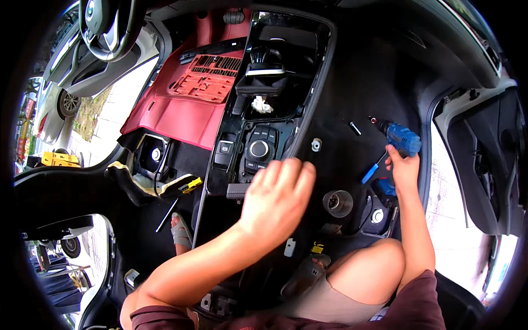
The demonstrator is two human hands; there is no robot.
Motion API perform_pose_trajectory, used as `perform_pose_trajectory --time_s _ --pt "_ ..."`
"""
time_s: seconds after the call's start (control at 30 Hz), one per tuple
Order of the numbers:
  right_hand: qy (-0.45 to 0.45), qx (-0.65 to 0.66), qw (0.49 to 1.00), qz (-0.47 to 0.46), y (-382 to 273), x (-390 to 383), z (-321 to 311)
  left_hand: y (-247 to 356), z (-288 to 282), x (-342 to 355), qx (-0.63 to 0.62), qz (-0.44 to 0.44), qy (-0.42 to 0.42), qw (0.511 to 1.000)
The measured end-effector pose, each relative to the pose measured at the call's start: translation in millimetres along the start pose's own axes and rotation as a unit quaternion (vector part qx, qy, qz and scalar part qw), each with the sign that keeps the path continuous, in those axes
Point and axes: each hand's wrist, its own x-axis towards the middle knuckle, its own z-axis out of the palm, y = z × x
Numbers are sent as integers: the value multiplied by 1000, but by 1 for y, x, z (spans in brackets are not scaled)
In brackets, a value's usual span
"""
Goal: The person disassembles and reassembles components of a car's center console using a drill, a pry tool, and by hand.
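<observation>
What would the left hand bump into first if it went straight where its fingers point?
Probably the black console rim: the left hand points up toward it, with the rotary knob off to the left. Depth is unclear, so it might pass above.

bit case (206,88) on the floor mat (184,122) left of the centre console (234,129), left hand (276,201) over the console's near part, right hand (406,168) on the drill (404,139), screwdriver (372,171) left of it, cup (345,201) nearer

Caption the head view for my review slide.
Right hand gripping a blue power drill, blurred left hand loosely curled over the car's centre console.
</observation>
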Motion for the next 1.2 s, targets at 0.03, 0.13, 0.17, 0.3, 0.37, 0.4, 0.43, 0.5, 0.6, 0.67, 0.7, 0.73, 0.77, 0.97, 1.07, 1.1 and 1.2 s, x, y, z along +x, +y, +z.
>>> perform_pose_trajectory --time_s 0.03,0.13,0.17,0.3,0.37,0.4,0.43,0.5,0.6,0.67,0.7,0.73,0.77,0.97,1.07,1.1,1.2 --pt "-2 2 1000 4 2 1 4 -9 3 -1 39 -26 2 999" --pt "-7 -32 999 -7 3 3 14 -29 9 -4 83 -44 -48 994" --pt "-12 -45 999 -15 2 1 19 -32 13 -6 89 -40 -46 994" --pt "-38 -70 996 -27 1 -6 38 -44 24 -6 99 -14 -18 995" --pt "-41 -61 997 -12 12 -3 44 -48 31 -6 93 0 1 996" --pt "-45 -58 997 -5 15 -2 46 -50 32 -8 91 3 9 996" --pt "-63 -75 995 -15 10 -4 49 -52 34 -7 85 5 22 996" --pt "-51 -77 996 -9 11 -8 57 -55 36 -8 53 9 34 998" --pt "-35 -82 993 -80 1 -10 58 -57 32 -13 11 3 32 999" --pt "-20 -103 970 -218 -11 -11 62 -59 27 -16 -6 -1 27 1000" --pt "-17 -133 938 -320 -22 -10 60 -60 27 -16 -15 -3 27 1000" --pt "14 -170 913 -371 -44 -18 64 -62 27 -17 -33 -1 25 999" --pt "44 -202 883 -421 -63 -27 70 -62 28 -17 -34 1 22 999" --pt "34 -384 707 -593 -141 -34 95 -60 33 -16 -26 -6 32 999" --pt "-43 -395 723 -565 -156 -29 125 -60 36 -16 -29 -19 37 999" --pt "-57 -400 733 -547 -158 -24 133 -60 34 -17 -27 -20 37 999" --pt "-45 -441 745 -499 -169 -15 154 -60 35 -16 -28 -14 33 999"
